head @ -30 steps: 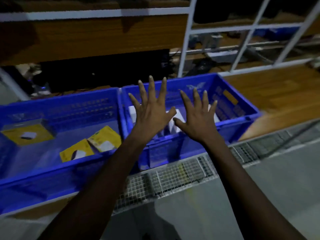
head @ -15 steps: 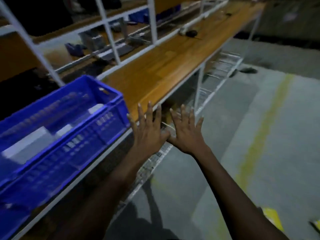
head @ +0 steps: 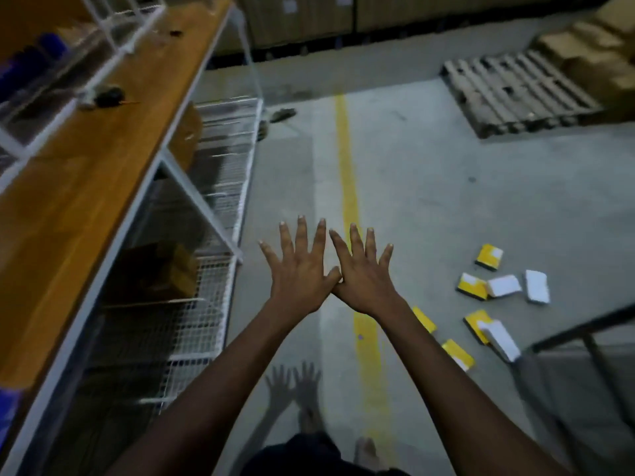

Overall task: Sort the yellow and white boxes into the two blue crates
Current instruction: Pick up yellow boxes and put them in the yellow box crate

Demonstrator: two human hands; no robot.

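Left hand (head: 302, 273), right hand (head: 365, 280): each grip splayed, empty; boxes (head: 504, 286) (labels blurred) on floor (head: 429, 201).

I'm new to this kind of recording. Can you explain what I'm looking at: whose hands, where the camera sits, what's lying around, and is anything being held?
There is no machine here: a person works bare-handed, and the single camera sits on their head, looking forward and down. The left hand and right hand are stretched out, fingers spread, thumbs meeting, holding nothing. On the floor to the right lie scattered yellow boxes and white boxes, the things to sort. A wooden bench runs along the left, and a pallet lies farther back.
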